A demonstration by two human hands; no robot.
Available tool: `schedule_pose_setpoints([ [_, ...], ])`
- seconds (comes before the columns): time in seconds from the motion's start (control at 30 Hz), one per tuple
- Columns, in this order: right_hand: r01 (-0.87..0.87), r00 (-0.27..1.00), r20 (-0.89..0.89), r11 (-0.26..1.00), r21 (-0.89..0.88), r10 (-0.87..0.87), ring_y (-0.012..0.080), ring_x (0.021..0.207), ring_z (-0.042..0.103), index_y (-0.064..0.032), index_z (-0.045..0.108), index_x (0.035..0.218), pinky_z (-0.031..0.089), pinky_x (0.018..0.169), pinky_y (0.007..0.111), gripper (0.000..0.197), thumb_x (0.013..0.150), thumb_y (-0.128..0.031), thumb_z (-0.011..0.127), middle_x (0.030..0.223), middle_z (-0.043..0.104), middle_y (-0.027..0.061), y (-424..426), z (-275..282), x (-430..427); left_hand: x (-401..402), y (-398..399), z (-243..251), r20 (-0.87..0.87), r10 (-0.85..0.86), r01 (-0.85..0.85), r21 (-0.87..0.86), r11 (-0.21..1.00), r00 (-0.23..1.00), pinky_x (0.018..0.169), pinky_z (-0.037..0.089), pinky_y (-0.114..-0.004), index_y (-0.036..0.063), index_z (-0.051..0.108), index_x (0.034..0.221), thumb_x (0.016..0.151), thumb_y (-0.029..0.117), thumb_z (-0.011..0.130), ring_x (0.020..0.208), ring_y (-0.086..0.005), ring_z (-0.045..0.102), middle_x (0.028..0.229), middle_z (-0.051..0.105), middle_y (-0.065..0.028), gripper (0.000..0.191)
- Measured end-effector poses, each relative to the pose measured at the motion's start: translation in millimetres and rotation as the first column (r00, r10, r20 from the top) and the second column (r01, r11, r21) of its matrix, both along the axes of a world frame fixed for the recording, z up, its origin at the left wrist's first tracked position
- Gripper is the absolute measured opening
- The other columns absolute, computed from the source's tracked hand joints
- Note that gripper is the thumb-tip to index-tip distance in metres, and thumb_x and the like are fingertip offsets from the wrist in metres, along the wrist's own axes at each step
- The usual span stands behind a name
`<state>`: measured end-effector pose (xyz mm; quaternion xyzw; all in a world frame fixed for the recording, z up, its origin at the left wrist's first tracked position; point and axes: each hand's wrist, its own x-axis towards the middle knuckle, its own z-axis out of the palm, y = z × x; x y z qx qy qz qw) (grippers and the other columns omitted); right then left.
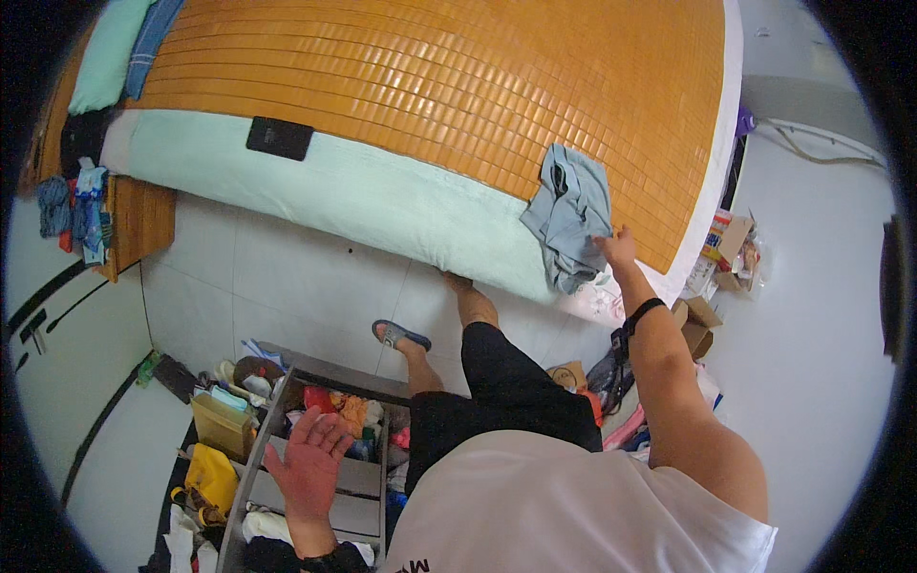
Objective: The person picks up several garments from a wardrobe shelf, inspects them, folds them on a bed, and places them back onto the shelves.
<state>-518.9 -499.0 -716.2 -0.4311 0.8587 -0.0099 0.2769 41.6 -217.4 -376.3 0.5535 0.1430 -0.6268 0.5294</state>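
A crumpled grey-blue cloth garment (pixel 569 208) lies across the near corner of the bed, partly on the orange tile-like sleeping mat (pixel 444 79) and partly on the pale green bedding (pixel 344 200). My right hand (pixel 617 247) is at the garment's right edge, its fingers touching or very close to it; whether they pinch the fabric is unclear. At the lower left, my left hand (pixel 313 458) is raised palm up, fingers apart and holding nothing, above an open-topped grey drawer unit (pixel 344 476) with clothes inside.
A black flat case (pixel 279 138) lies on the bed's edge. A wooden bedside cabinet (pixel 147 222) stands at left. Below it are a yellow bag (pixel 213 476) and a cardboard box (pixel 218 426). Open cartons (pixel 695 326) and piled clothes lie right of my legs.
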Motion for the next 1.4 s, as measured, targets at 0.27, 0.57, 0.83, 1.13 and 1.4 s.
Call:
schedule_pose_setpoints([
  [0.27, 0.167, 0.912, 0.364, 0.982, 0.093, -0.19, 0.0262, 0.087, 0.067, 0.0064, 0.064, 0.108, 0.054, 0.077, 0.036, 0.051, 0.064, -0.011, 0.082, 0.1, 0.07, 0.0157, -6.0, 6.7, 31.9, -10.9, -50.4, 9.2, 0.041, -0.163, 0.16, 0.075, 0.984, 0.986, 0.104, 0.04, -0.047, 0.0016, 0.043, 0.142, 0.085, 0.076, 0.048, 0.118, -0.0315, 0.054, 0.129, 0.056, -0.018, 0.094],
  [0.57, -0.037, 0.62, 0.784, 0.999, -0.006, 0.027, 0.0191, 0.087, 0.067, -0.0026, 0.069, 0.106, 0.052, 0.084, 0.034, 0.038, 0.069, -0.002, 0.078, 0.099, 0.071, 0.0043, -26.7, 105.1, 126.0, -13.8, -55.8, 41.5, 0.132, -0.158, 0.164, -0.038, 0.986, 0.979, 0.106, 0.039, -0.048, -0.0018, 0.042, 0.141, 0.089, 0.075, 0.035, 0.123, -0.0346, 0.053, 0.132, 0.055, -0.0209, 0.093],
  [0.83, -0.437, 0.339, 0.856, 0.871, -0.224, 0.39, 0.0172, 0.1, 0.064, -0.0023, 0.067, 0.111, 0.048, 0.092, 0.033, 0.041, 0.073, -0.005, 0.081, 0.108, 0.07, 0.0042, -3.8, 241.0, 309.5, -6.3, -14.3, 36.8, 0.019, -0.026, 0.03, -0.278, 0.96, 0.999, 0.114, 0.027, -0.057, 0.0005, 0.028, 0.15, 0.091, 0.075, 0.027, 0.14, -0.0413, 0.032, 0.15, 0.034, -0.0267, 0.095],
  [1.13, -0.655, -0.616, 0.669, 0.201, -0.728, 0.415, 0.0229, 0.11, 0.06, -0.0031, 0.069, 0.11, 0.041, 0.099, 0.036, 0.038, 0.074, -0.006, 0.082, 0.111, 0.068, 0.0119, 157.5, 364.6, 462.6, 6.6, 46.4, 40.4, -0.295, 0.525, -0.602, -0.422, 0.678, 0.798, 0.116, 0.026, -0.056, 0.0124, 0.022, 0.155, 0.091, 0.076, 0.024, 0.142, -0.0376, 0.031, 0.155, 0.031, -0.0173, 0.09],
  [1.4, -0.958, -0.277, 0.96, 0.063, -0.279, 0.034, 0.0193, 0.105, 0.056, 0.0036, 0.062, 0.115, 0.043, 0.099, 0.038, 0.044, 0.084, -0.023, 0.078, 0.113, 0.061, 0.0103, 273.5, 413.7, 533.4, 14.2, 215.4, 61.7, -0.118, 0.795, -0.601, -0.722, 0.343, 0.595, 0.11, 0.04, -0.05, 0.0152, 0.031, 0.152, 0.089, 0.076, 0.036, 0.134, -0.0286, 0.045, 0.15, 0.042, -0.01, 0.087],
])
